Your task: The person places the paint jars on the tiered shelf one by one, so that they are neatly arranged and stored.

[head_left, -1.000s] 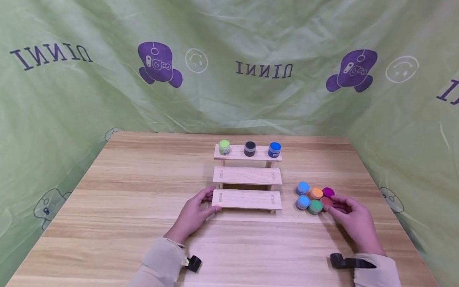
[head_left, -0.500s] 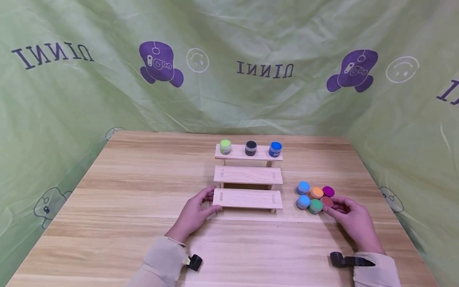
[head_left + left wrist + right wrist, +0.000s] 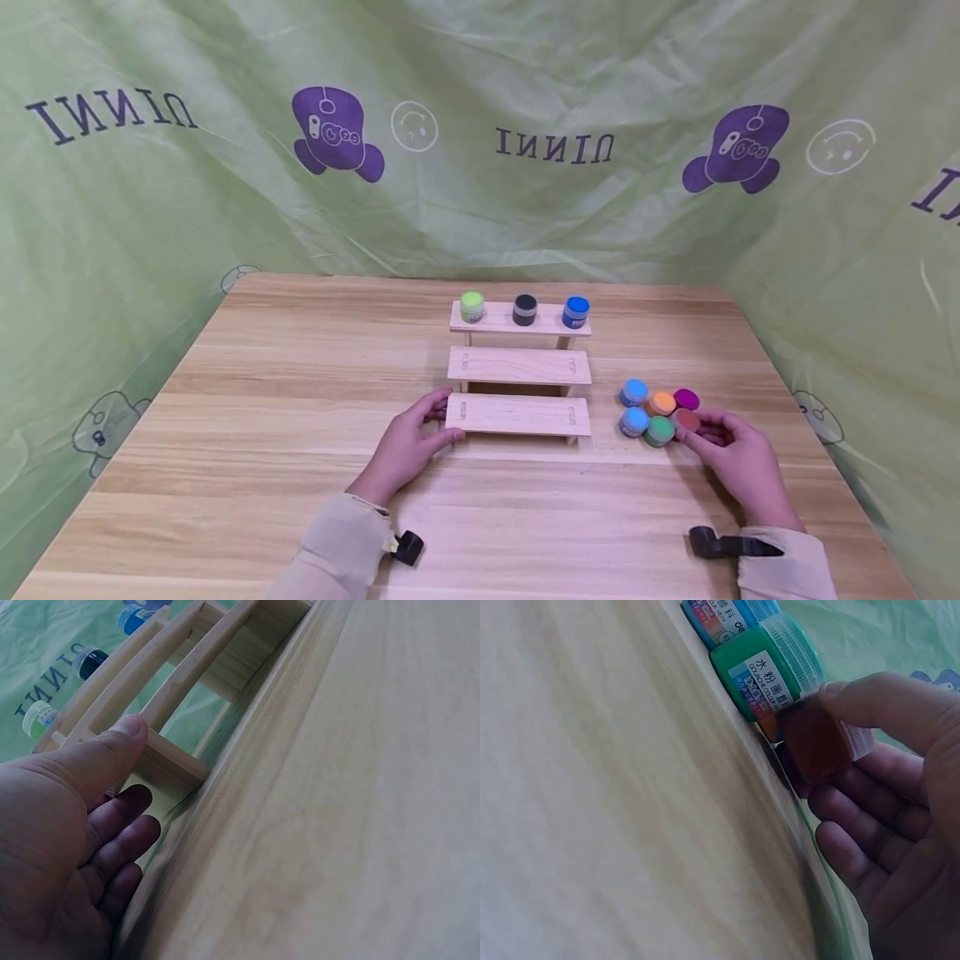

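- Wooden stand (image 3: 517, 415), three-tiered; the left hand (image 3: 405, 446) grips the left end of its front tier between thumb and fingers.
- Red-brown jar (image 3: 686, 420), right of the stand; pinched between thumb and fingers of the right hand (image 3: 738, 458).
- Green jar (image 3: 735, 664), right of the stand; white label (image 3: 763, 681), legible "水粉画" and "GOUACHE COLOUR".
- Nearer light-blue jar (image 3: 634, 422), right of the stand; partial legend "颜料".
- Farther light-blue jar (image 3: 633, 393), orange jar (image 3: 661, 405), purple jar (image 3: 686, 400): right of the stand; writing unreadable.
- Lime jar (image 3: 472, 308), black jar (image 3: 525, 311), dark-blue jar (image 3: 576, 312): on the stand's rear tier; print too small.
- Green backdrop (image 3: 480, 217), behind the stand; purple lettering "INNIU", Ns reversed.
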A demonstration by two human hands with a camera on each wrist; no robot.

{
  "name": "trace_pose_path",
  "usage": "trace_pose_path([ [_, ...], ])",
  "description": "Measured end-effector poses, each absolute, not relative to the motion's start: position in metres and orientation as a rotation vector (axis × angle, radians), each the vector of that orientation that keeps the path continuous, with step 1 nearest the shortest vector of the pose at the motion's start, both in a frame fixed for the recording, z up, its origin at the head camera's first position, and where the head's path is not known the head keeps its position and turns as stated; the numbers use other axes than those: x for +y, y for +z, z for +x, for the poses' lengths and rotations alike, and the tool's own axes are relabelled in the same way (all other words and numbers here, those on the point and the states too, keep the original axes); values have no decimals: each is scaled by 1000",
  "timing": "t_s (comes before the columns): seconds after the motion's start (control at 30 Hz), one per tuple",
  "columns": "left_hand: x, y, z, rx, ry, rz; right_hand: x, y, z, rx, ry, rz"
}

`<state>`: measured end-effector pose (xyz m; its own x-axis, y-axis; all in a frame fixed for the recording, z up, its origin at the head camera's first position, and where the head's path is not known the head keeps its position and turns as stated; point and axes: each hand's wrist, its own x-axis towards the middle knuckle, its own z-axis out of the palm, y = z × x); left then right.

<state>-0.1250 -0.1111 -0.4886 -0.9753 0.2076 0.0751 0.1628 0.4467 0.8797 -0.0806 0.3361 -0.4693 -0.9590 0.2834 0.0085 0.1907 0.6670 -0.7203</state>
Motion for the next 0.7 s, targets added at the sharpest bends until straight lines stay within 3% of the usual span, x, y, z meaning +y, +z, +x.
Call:
trace_pose_path([
  [0.7,-111,-491,-126,2662,1588,359,319,-446,-80,-2225,1699,-527],
])
